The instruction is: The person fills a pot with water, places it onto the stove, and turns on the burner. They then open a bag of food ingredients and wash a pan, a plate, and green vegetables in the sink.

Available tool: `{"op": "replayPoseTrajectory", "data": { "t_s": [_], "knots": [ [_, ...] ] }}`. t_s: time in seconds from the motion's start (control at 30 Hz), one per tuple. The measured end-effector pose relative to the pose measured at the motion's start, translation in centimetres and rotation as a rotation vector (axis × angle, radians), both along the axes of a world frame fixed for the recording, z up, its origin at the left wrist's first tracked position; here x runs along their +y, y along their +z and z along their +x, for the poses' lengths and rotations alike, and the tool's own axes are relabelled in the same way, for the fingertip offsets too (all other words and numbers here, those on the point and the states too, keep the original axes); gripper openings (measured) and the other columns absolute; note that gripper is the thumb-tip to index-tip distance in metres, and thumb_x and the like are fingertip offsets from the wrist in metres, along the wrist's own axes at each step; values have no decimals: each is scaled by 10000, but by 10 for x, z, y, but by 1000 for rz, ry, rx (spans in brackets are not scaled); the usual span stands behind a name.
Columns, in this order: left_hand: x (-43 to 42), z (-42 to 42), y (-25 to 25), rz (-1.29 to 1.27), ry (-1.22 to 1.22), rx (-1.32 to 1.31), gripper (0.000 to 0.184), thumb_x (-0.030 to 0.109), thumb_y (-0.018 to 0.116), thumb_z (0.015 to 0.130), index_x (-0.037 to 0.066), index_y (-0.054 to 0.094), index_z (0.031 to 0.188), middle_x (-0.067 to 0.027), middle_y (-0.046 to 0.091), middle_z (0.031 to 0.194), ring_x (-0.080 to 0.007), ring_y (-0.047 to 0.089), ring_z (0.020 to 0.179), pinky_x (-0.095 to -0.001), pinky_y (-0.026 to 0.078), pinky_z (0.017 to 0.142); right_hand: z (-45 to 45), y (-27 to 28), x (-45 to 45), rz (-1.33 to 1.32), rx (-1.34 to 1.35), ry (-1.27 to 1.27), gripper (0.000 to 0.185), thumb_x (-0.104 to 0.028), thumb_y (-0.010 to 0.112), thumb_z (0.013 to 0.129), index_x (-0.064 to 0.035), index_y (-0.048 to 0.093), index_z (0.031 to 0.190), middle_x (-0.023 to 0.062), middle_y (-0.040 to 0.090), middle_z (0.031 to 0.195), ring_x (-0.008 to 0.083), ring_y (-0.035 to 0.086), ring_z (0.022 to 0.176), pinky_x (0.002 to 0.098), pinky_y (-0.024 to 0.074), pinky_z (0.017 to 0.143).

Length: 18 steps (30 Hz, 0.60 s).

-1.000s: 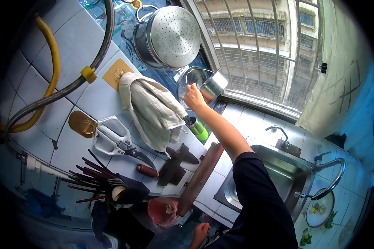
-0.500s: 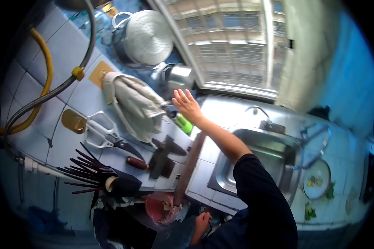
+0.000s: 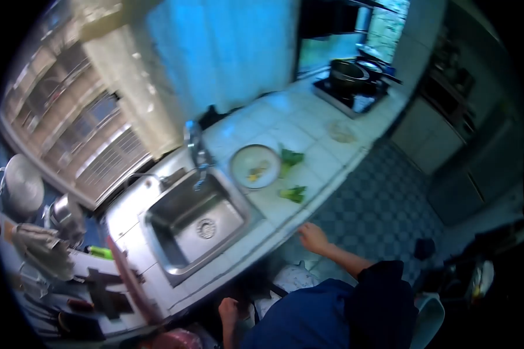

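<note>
The nearer leafy green (image 3: 293, 193) lies on the surface (image 3: 317, 166) near the right hand (image 3: 312, 237): probably light, soft, easily bruised, best pinched gently from its sides. The left hand (image 3: 229, 312) hangs low; blur means I cannot tell how wide either is.

One round pale plate (image 3: 245, 159), two leafy green vegetable pieces (image 3: 293, 193), one rectangular steel sink (image 3: 183, 239), one flat black cooktop (image 3: 364, 103).
</note>
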<state>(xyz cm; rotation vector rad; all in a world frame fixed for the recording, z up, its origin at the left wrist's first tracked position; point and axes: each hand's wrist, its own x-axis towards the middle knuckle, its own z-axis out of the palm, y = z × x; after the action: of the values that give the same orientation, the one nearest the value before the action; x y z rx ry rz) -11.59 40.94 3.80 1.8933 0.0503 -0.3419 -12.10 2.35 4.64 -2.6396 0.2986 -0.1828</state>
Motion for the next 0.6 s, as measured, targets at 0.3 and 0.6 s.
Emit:
{"op": "replayPoseTrajectory", "data": {
  "t_s": [0.3, 0.6],
  "knots": [
    [-158, -43, 15, -169, -256, 304, 268, 44, 449, 823, 9, 525, 1078, -61, 590, 815, -78, 507, 563, -193, 409, 472, -199, 6, -62, 134, 171, -401, 233, -158, 550, 744, -86, 558, 965, 127, 545, 921, 317, 532, 881, 406, 442, 731],
    [-321, -71, 23, -56, -697, 428, 237, 122, 456, 863, 7, 558, 1044, -70, 610, 808, -84, 542, 610, -197, 439, 525, -233, -21, -169, 281, 135, -328, 222, -175, 535, 759, -84, 565, 959, 135, 553, 946, 309, 551, 887, 399, 451, 748]
  ]
}}
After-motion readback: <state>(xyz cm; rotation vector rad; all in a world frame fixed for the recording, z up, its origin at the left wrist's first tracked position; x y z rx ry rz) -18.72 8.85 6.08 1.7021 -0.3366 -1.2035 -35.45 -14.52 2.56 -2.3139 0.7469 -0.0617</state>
